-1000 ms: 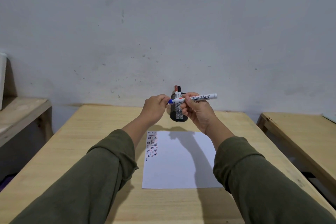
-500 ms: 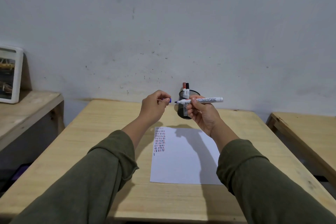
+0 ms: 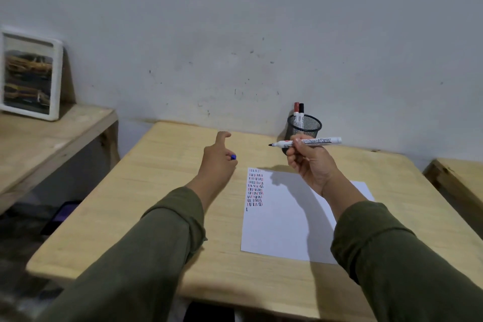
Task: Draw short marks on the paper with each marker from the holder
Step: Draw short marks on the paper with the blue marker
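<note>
Left hand above wooden worktop, fingers curled around blue cap | white paper flat on worktop, short marks at its top-left | right hand fingers pinching uncapped marker level, tip leftward | mesh holder behind, two markers upright inside.

Dim, flat light; right hand casting a soft shadow on the paper just below its fingers; frame edges blurring, bending.
</note>
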The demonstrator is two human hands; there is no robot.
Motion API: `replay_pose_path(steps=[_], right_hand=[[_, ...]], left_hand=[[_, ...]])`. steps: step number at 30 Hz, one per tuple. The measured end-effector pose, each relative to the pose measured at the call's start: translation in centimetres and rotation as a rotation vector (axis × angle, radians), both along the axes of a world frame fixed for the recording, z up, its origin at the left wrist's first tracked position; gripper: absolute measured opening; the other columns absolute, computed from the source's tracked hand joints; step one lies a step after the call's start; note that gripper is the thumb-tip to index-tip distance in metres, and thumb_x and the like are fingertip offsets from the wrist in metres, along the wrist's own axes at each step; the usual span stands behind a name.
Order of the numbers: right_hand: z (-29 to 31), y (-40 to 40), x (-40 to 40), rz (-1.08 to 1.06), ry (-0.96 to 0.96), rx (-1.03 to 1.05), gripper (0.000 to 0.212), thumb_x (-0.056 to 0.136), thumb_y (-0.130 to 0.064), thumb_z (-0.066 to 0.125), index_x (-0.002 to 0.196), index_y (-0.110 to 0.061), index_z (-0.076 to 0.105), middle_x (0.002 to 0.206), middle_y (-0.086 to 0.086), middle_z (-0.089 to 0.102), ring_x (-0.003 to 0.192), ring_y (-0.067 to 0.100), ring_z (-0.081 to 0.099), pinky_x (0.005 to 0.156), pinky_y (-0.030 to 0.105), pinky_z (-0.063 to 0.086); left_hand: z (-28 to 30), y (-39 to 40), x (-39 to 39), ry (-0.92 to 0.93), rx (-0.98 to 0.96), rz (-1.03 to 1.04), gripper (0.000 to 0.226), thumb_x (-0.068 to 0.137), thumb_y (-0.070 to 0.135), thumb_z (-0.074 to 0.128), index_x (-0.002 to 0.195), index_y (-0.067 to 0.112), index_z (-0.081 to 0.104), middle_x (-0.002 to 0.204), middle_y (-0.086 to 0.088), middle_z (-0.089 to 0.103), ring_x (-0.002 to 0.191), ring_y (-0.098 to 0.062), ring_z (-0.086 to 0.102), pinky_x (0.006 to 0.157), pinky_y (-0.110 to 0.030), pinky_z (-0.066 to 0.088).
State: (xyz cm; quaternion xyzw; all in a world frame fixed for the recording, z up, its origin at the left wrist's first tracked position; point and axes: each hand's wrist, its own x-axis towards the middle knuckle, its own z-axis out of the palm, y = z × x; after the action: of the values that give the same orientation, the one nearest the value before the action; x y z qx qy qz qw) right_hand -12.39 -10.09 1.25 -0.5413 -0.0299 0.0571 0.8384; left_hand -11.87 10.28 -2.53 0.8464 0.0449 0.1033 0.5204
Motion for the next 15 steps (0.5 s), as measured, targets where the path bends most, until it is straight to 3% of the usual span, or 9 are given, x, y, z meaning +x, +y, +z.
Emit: replay_pose_path(steps=[6, 10, 15], right_hand=[[-1.2, 0.1, 1.0, 0.003, 0.022, -0.022, 0.016, 0.095, -0.009, 0.049, 0.083, -0.013, 0.059, 0.053, -0.001, 0.063, 0.045, 0.006, 0.057, 0.046, 0.014, 0.048], [-1.7, 0.4, 1.3, 0.000, 0.037, -0.011, 0.015, 0.094, -0.009, 0.050, 0.083, -0.013, 0.059, 0.052, -0.001, 0.062, 0.046, 0.006, 0.057, 0.046, 0.014, 0.049], [-1.9, 0.9, 0.2, -0.033, 0.058, -0.064, 0.021, 0.093, -0.018, 0.056, 0.072, -0.014, 0.057, 0.045, -0.002, 0.056, 0.037, 0.006, 0.049, 0.040, 0.015, 0.043]], left_hand=[[-1.6, 0.6, 0.9, 0.054, 0.055, -0.051, 0.068, 0.079, 0.002, 0.059, 0.138, 0.021, 0.030, 0.085, -0.010, 0.063, 0.091, -0.010, 0.050, 0.085, -0.015, 0.033], [-2.1, 0.9, 1.2, 0.086, 0.069, -0.065, 0.072, 0.078, 0.006, 0.065, 0.139, 0.023, 0.029, 0.102, -0.017, 0.065, 0.101, -0.017, 0.056, 0.090, -0.016, 0.031], [-2.5, 0.9, -0.4, 0.043, 0.051, -0.021, 0.074, 0.076, 0.025, 0.072, 0.137, 0.021, 0.031, 0.124, -0.009, 0.054, 0.112, -0.020, 0.054, 0.091, -0.026, 0.040]])
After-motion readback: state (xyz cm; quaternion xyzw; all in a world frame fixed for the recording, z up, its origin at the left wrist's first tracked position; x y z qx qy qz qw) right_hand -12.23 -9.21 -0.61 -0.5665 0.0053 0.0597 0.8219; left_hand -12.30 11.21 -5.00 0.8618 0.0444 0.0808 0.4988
